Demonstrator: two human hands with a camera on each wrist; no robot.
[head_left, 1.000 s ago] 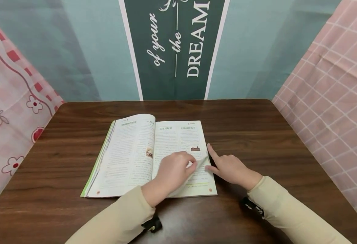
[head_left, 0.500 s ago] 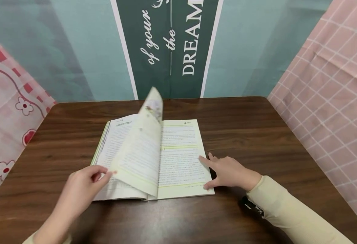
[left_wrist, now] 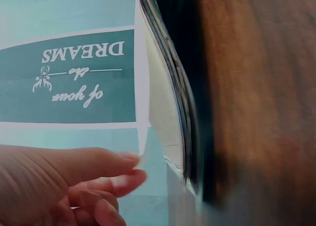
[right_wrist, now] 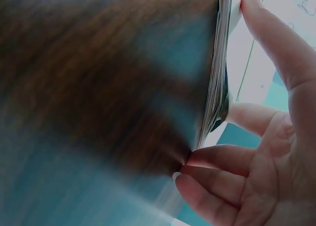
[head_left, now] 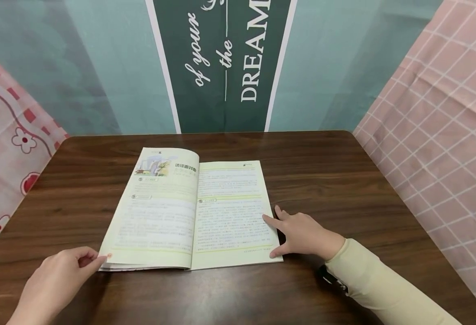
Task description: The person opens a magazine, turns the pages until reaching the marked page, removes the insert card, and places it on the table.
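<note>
An open book [head_left: 230, 225] lies on the table, its left page [head_left: 152, 221] topped by a coloured drawing. At that page's lower left corner my left hand [head_left: 55, 277] pinches the leaf between thumb and index finger. The left wrist view shows the pinched page edge [left_wrist: 143, 142] standing a little apart from the leaves beneath. Spread along the book's right edge, my right hand [head_left: 305, 234] rests its thumb and index finger on the right page. Its other fingers [right_wrist: 222, 159] touch down beside the page stack [right_wrist: 217, 63] in the right wrist view.
The brown wooden table [head_left: 323, 176] extends around the book. Behind it hangs a blue-green cloth [head_left: 323, 58] with white lettering. Pink patterned cloths flank it, a flowered one [head_left: 6, 180] on the left and a checked one [head_left: 433, 113] on the right.
My left hand has carried a page from the right side over to the left, where it now lies nearly flat. My right hand has slid slightly down the right edge, its fingers moving onto the page.
</note>
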